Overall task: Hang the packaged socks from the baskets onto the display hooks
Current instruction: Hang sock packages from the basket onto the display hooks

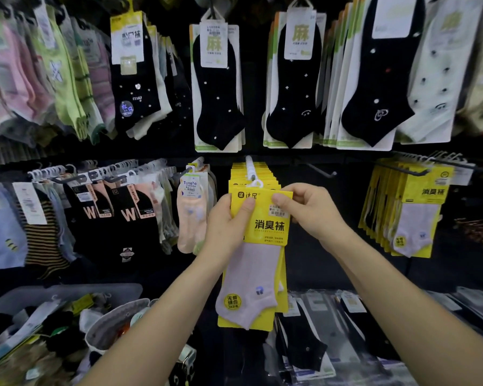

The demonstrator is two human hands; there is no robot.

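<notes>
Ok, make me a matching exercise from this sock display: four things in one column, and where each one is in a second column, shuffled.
1. yellow sock pack
2. peach sock pack
3. black dotted sock pack
4. grey basket

A. top row
B. bottom left
C. held by the left hand and right hand
D. middle row, hanging on a hook

Pairs: 1-C, 2-D, 3-A, 4-B

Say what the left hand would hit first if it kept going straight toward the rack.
Probably the row of yellow packs on the white hook, just behind the sock pack that the left hand holds; depth between them is unclear.
</notes>
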